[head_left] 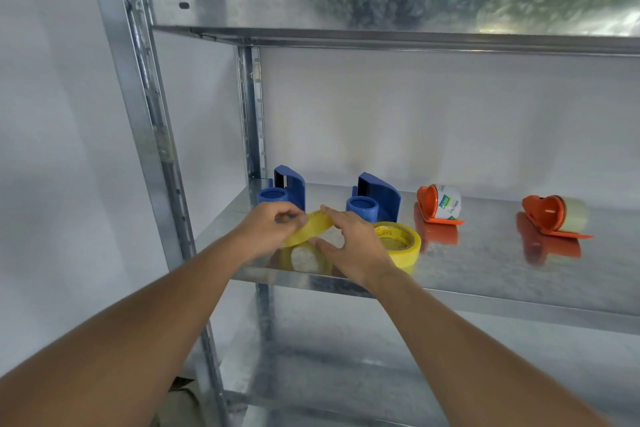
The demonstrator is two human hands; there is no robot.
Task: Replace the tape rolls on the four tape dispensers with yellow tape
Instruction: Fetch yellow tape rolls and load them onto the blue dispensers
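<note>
Yellow tape roll is held tilted just above the shelf, left hand fingers pinching its rim, right hand cupping its near side, likely to find the loose end. Both blue dispensers behind stand bare, awaiting rolls.

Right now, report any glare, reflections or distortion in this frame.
Head view: the shiny shelf mirrors the orange dispensers and the yellow roll held in both hands; glare streaks the upper shelf edge; wide-angle bending curves the uprights.
</note>
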